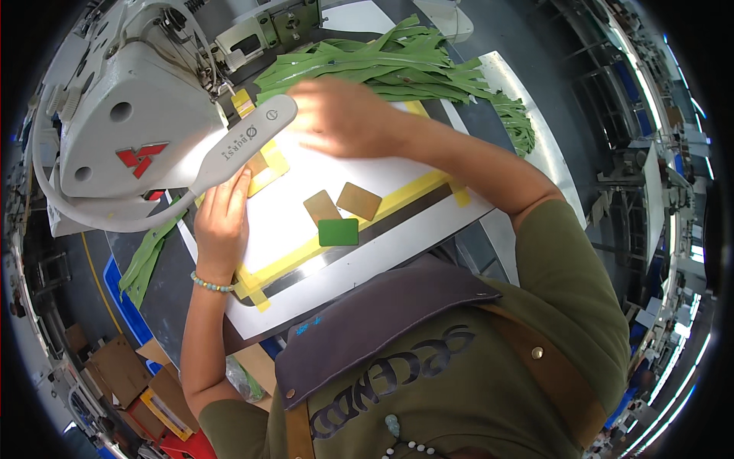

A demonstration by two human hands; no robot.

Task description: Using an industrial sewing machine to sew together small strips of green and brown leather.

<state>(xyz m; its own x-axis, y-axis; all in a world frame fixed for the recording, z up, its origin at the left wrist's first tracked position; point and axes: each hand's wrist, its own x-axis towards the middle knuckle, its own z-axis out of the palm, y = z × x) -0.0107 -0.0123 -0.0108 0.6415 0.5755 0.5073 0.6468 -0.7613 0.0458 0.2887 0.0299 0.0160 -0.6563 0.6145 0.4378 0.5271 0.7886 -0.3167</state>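
Observation:
My left hand (pixel 220 226) lies on the white work surface (pixel 283 218) beside the sewing machine (pixel 138 115), its fingers stretched out. Its fingertips reach a small tan piece (pixel 258 163) near the yellow tape, partly hidden under the lamp head (pixel 245 141). My right hand (pixel 340 116) is smeared by motion, just right of the lamp's end; whether it holds anything does not show. Closer to me, two tan rectangular pieces (pixel 359 201) lie at angles, with a green rectangular piece (pixel 338 232) overlapping one of them.
A heap of long green strips (pixel 382 65) covers the far side of the table. More green strips (pixel 145 264) hang over its left edge. Yellow tape (pixel 287 268) borders the white surface. Cardboard boxes (pixel 118 371) and a blue bin (pixel 126 302) stand lower left.

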